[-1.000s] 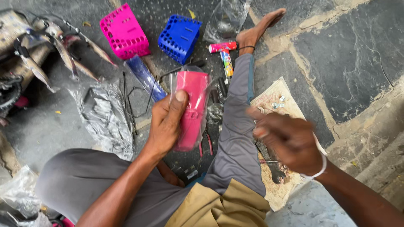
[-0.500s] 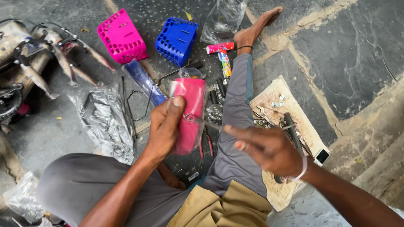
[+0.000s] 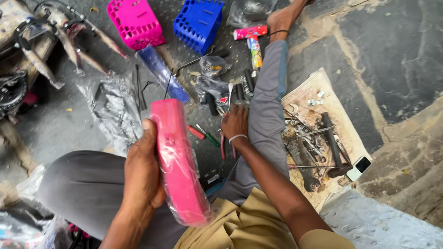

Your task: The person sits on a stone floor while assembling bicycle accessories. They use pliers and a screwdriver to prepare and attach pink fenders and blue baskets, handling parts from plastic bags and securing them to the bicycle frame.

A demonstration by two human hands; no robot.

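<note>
Far left: bare metal bicycle frame parts (image 3: 55, 41), lying on the grey floor. Just right of these: crumpled clear plastic sheet (image 3: 115, 110), flat on the ground.

Near left: left hand (image 3: 143, 170), fingers wrapped closed around the long pink plastic part in clear shrink wrap (image 3: 177, 161); thumb pressed on the upper left edge. Held above the grey-trousered lap, long axis running near to far, tilted slightly left at the far end.

Far centre: pink perforated plastic basket (image 3: 136, 23) and blue perforated plastic basket (image 3: 198, 23), side by side, apart from both hands. Below them: blue plastic-wrapped tube (image 3: 164, 74), lying diagonally.

Centre: right hand (image 3: 235, 122), lowered to the floor beside the outstretched leg, fingers curled among the small tools; red-handled pliers (image 3: 224, 147) just beneath it. Whether anything is gripped: cannot tell. Red-and-green screwdrivers (image 3: 203, 134) just left of that hand.

Right: stained paper sheet (image 3: 341, 120) carrying dark metal spanners and wrenches (image 3: 318, 147). Near right corner of the sheet: small white phone (image 3: 360, 167).
</note>
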